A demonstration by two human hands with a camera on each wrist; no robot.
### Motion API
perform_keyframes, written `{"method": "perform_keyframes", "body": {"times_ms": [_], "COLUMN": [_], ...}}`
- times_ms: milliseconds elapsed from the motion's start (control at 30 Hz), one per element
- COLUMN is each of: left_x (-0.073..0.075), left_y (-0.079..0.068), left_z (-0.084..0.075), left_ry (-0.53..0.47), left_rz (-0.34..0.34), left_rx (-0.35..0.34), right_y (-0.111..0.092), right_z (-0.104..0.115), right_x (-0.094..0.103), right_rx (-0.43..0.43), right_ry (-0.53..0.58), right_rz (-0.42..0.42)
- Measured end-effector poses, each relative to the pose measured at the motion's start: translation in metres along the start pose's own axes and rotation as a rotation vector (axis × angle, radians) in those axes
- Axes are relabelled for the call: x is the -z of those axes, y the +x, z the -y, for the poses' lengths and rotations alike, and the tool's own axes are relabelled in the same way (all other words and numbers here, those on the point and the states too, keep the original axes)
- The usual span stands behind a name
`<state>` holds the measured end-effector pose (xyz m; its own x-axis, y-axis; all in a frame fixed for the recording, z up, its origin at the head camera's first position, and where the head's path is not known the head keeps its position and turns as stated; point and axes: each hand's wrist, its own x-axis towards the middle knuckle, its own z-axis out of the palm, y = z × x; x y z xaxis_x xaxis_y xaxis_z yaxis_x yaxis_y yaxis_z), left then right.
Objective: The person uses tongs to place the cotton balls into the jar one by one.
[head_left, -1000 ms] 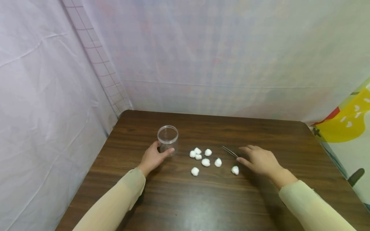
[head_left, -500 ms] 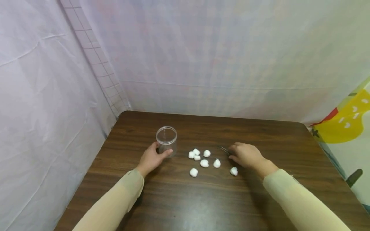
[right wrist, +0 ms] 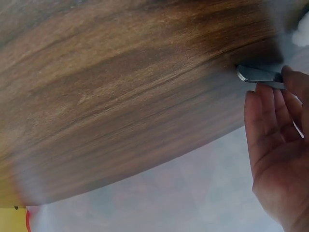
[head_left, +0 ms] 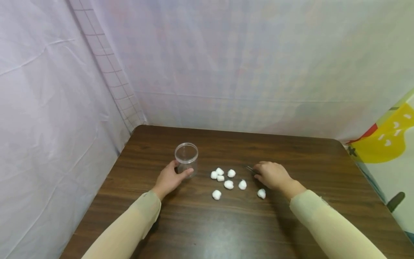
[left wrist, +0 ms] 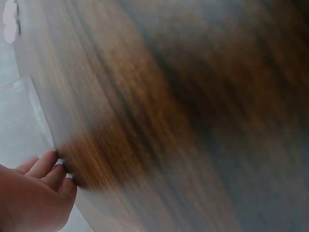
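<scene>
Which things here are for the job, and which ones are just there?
Seem to be for the job:
jar, held in the left hand
tweezers, pinched in the right hand
cotton balls, probably

Just there:
table
white curtain
yellow picture

And here's your left hand, low in the left corner, fingers bent at the clear jar; brown wood-grain tabletop sweeps across most of your view, blurry rightward, while white puffs peek in top left!
</scene>
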<state>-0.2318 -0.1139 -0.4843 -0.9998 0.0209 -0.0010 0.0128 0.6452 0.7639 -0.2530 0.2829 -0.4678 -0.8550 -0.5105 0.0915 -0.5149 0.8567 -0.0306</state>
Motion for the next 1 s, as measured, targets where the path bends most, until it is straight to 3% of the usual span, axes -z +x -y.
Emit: {"method": "perform_keyframes", "body": {"times_ms": [667,1000], "left_x": [-0.007,0.002], "left_y": [0.003,-0.002], "left_z": [-0.011,-0.002], "left_ry": [-0.02,0.008], "left_rz": [0.031,0.03], "left_rx": [-0.007,-0.003], "right_y": [-0.013,-0.016], "right_z": [-0.011,-0.004], "right_x": [0.009,0.017], "right_rx": [-0.012,0.078], "right_ry": [-0.03,-0.032], "right_rz": [-0.008,-0.104]}}
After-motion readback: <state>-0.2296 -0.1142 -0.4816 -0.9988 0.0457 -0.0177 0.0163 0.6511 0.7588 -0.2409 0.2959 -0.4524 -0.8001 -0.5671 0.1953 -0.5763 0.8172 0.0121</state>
